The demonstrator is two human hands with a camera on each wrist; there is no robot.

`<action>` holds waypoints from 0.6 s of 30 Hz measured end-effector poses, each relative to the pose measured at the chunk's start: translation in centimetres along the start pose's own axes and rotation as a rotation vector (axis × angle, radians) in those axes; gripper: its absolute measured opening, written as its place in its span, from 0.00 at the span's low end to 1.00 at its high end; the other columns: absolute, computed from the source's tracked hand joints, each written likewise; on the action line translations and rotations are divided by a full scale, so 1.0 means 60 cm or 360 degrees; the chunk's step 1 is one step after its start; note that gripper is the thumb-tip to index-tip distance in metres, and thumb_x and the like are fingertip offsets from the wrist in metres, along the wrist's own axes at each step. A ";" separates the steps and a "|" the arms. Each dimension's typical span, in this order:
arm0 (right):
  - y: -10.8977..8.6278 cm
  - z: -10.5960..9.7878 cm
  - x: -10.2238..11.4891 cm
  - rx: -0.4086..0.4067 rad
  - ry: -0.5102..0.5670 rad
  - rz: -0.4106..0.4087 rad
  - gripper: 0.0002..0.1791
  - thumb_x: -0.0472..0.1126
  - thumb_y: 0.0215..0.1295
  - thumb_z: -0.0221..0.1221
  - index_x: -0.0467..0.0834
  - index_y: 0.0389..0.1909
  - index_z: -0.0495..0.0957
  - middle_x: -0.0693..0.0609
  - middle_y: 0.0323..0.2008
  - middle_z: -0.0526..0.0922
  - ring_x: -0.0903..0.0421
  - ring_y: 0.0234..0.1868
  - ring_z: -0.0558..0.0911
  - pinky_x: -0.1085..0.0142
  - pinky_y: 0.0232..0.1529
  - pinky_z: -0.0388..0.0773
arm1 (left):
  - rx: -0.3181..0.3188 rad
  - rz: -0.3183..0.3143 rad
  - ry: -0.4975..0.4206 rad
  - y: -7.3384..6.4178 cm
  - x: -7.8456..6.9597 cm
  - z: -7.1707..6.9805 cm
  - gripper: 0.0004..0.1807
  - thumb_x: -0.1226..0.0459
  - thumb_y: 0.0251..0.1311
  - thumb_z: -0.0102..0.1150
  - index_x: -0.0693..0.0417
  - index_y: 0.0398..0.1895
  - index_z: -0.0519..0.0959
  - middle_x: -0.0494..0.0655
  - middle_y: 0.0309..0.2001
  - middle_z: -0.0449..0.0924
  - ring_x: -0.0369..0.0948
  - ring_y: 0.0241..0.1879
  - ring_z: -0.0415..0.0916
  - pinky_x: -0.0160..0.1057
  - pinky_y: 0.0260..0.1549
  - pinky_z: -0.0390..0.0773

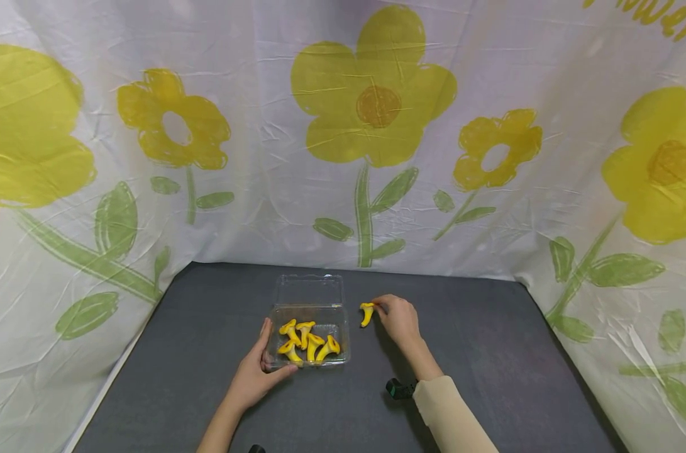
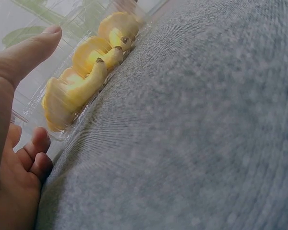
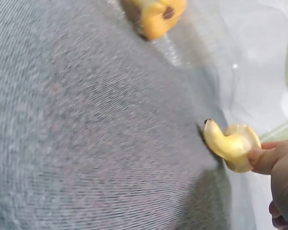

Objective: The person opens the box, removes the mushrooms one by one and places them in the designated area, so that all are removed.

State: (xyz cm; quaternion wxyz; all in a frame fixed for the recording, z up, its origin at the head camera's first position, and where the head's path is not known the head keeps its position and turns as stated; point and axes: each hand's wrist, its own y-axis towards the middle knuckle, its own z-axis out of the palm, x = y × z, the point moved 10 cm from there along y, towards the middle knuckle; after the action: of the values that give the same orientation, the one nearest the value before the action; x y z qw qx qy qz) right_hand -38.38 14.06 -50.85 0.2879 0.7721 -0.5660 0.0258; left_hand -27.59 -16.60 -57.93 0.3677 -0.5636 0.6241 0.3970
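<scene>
A clear plastic clamshell box lies on the dark table with its lid raised at the back. Several yellow chanterelle mushrooms rest inside it, mostly towards the front and left. My left hand holds the box at its front left corner, thumb along the front and fingers at the left side. To the right of the box, my right hand pinches a single chanterelle by its cap between thumb and fingertips. In the right wrist view this chanterelle has its stem pointing away from the fingers, close over the cloth.
A grey cloth-covered table spreads around the box. Behind it and at both sides hangs a white curtain printed with yellow flowers. A black wrist camera sits by the right wrist.
</scene>
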 end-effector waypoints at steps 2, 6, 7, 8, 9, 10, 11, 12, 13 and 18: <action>-0.001 0.004 -0.002 0.0004 0.0000 0.0000 0.07 0.39 0.67 0.73 0.46 0.44 0.93 0.49 0.43 0.92 0.50 0.37 0.90 0.58 0.31 0.85 | 0.0006 0.0000 -0.0013 0.000 0.000 0.000 0.66 0.53 0.57 0.81 0.48 0.89 0.43 0.53 0.87 0.39 0.35 0.26 0.60 0.33 0.30 0.67; -0.006 0.010 -0.012 -0.0041 0.0117 0.0016 0.08 0.38 0.66 0.73 0.44 0.45 0.93 0.48 0.44 0.92 0.49 0.38 0.90 0.54 0.36 0.86 | 0.0013 0.0010 -0.0033 -0.001 -0.001 0.001 0.66 0.54 0.57 0.81 0.49 0.89 0.43 0.55 0.87 0.38 0.35 0.25 0.59 0.33 0.29 0.67; -0.008 0.012 -0.016 -0.0055 0.0178 0.0020 0.08 0.38 0.66 0.73 0.44 0.45 0.93 0.48 0.44 0.92 0.48 0.39 0.90 0.54 0.37 0.86 | 0.0011 0.0019 -0.0036 -0.001 -0.002 0.001 0.66 0.54 0.57 0.81 0.50 0.89 0.43 0.56 0.87 0.39 0.35 0.25 0.59 0.33 0.29 0.67; -0.009 0.015 -0.019 -0.0066 0.0239 0.0022 0.08 0.38 0.67 0.73 0.43 0.45 0.92 0.48 0.44 0.92 0.48 0.39 0.90 0.53 0.39 0.86 | 0.0009 0.0020 -0.0035 -0.001 -0.001 0.001 0.66 0.54 0.57 0.81 0.50 0.89 0.43 0.56 0.87 0.39 0.35 0.25 0.59 0.33 0.29 0.67; -0.010 0.017 -0.023 -0.0074 0.0313 0.0027 0.09 0.37 0.67 0.73 0.43 0.46 0.92 0.47 0.44 0.92 0.48 0.40 0.90 0.54 0.38 0.86 | 0.0005 0.0022 -0.0032 -0.001 -0.001 0.000 0.66 0.54 0.57 0.81 0.50 0.88 0.43 0.56 0.87 0.39 0.35 0.25 0.59 0.33 0.28 0.67; -0.011 0.021 -0.028 -0.0076 0.0390 0.0040 0.09 0.37 0.67 0.73 0.42 0.46 0.92 0.47 0.44 0.92 0.49 0.40 0.90 0.55 0.37 0.85 | 0.0004 0.0019 -0.0028 -0.001 0.000 0.000 0.66 0.54 0.57 0.81 0.50 0.89 0.43 0.55 0.87 0.39 0.35 0.25 0.59 0.33 0.29 0.67; -0.012 0.025 -0.033 -0.0075 0.0465 0.0058 0.09 0.37 0.67 0.72 0.42 0.47 0.92 0.47 0.45 0.92 0.50 0.40 0.89 0.57 0.36 0.84 | 0.0001 0.0020 -0.0023 -0.001 0.001 -0.001 0.66 0.54 0.57 0.82 0.50 0.89 0.43 0.55 0.87 0.39 0.35 0.25 0.59 0.33 0.29 0.68; -0.013 0.029 -0.039 -0.0072 0.0539 0.0075 0.10 0.37 0.67 0.72 0.42 0.47 0.92 0.47 0.45 0.92 0.52 0.36 0.88 0.60 0.33 0.82 | -0.0001 0.0018 -0.0021 -0.001 0.001 -0.001 0.66 0.53 0.57 0.82 0.49 0.89 0.43 0.55 0.87 0.40 0.35 0.25 0.60 0.33 0.29 0.68; -0.014 0.034 -0.045 -0.0063 0.0602 0.0099 0.10 0.37 0.67 0.72 0.42 0.48 0.92 0.46 0.45 0.92 0.55 0.33 0.86 0.63 0.31 0.80 | -0.0001 0.0013 -0.0015 -0.001 0.003 -0.001 0.66 0.53 0.56 0.82 0.49 0.89 0.43 0.54 0.87 0.40 0.35 0.25 0.60 0.33 0.29 0.68; -0.016 0.053 -0.068 -0.0005 0.0812 0.0215 0.12 0.38 0.68 0.72 0.42 0.50 0.91 0.44 0.48 0.92 0.65 0.14 0.63 0.71 0.20 0.64 | 0.0013 -0.0014 -0.0010 -0.001 0.007 -0.001 0.67 0.53 0.56 0.82 0.46 0.89 0.42 0.51 0.87 0.39 0.35 0.26 0.60 0.33 0.30 0.68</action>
State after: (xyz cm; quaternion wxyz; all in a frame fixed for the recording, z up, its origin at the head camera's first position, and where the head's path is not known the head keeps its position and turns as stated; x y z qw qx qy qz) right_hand -39.88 16.24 -55.37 0.4202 0.7007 -0.5253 0.2378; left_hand -27.58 -16.82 -58.31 0.3737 -0.5635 0.6222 0.3946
